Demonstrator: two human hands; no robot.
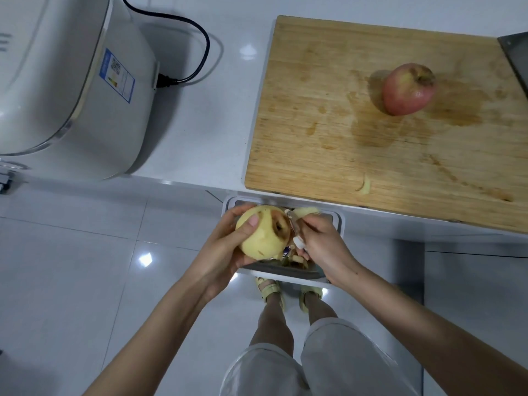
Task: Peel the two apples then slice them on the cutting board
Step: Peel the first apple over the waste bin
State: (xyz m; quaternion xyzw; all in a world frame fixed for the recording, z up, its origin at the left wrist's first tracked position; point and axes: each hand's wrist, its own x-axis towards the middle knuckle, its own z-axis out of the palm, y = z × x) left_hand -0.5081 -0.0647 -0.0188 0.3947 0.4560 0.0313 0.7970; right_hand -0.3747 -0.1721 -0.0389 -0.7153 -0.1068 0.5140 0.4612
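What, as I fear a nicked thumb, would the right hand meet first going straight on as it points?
The right hand, with its peeler, would likely meet the peeled apple; the thumb of the left hand lies beyond, depth unclear.

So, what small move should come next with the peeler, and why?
Probably a short stroke: the right hand draws the peeler over the brownish patch at the end of the yellow apple, which the left hand holds above the bin. The rest of it looks pale and bare. The red apple on the cutting board waits unpeeled.
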